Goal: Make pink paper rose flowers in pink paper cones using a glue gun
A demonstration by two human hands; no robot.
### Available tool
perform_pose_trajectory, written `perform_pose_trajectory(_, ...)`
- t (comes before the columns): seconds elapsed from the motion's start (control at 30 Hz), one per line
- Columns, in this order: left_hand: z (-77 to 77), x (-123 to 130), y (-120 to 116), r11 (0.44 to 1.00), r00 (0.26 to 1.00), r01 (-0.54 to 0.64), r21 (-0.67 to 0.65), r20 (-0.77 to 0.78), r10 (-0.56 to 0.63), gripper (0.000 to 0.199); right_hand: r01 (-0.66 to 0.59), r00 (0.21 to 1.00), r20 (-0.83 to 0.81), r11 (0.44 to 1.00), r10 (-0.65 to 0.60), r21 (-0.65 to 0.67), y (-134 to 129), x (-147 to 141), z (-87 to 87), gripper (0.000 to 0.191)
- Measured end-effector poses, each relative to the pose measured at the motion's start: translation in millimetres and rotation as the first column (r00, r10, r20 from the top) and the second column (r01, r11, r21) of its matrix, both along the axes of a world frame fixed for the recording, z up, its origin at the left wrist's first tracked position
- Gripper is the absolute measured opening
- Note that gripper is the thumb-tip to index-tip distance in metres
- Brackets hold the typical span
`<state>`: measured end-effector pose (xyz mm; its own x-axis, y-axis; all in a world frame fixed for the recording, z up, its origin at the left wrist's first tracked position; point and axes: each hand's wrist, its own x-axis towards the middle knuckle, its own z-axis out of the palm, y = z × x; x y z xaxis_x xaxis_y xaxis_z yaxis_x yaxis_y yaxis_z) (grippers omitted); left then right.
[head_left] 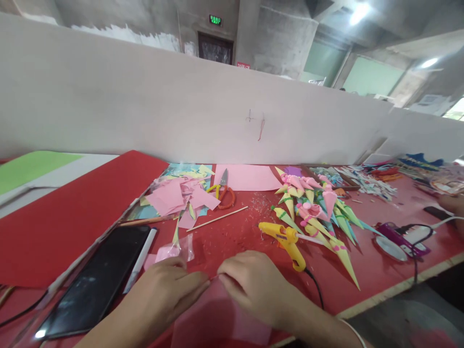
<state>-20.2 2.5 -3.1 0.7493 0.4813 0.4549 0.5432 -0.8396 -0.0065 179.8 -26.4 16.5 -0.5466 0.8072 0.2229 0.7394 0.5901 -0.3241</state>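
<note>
A sheet of pink paper [217,321] lies at the table's near edge, with both my hands at its top edge. My left hand [170,285] pinches the paper, thumb and fingers together. Close beside it, my right hand [250,282] has its fingers curled on the same edge. A yellow glue gun [284,237] rests on its side to the right of my right hand. Beyond it is a pile of yellow, pink and blue paper cones [311,208]. Pink paper scraps [177,195] and scissors with red and yellow handles [224,193] lie farther back.
A dark phone [97,280] and a white pen [141,261] lie left of my hands. A thin stick [217,218] lies mid-table. Large red card [83,208] covers the left side. A pale partition [181,106] stands behind. A co-worker's hand [453,203] shows at far right.
</note>
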Motion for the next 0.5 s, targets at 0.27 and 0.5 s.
perform_pose_trajectory(0.27, 21.6, 4, -6, 0.91, 0.999, -0.018, -0.415, 0.037, 0.036, 0.043, 0.181, 0.981, -0.091, 0.979, -0.173, 0.096, -6, -10, -8.2, 0.008)
perform_pose_trajectory(0.5, 22.0, -14, 9, 0.603, 0.992, -0.03, -0.797, 0.048, 0.113, 0.036, 0.191, 0.98, -0.087, 0.974, -0.181, 0.12, -10, 9, -6.5, 0.01)
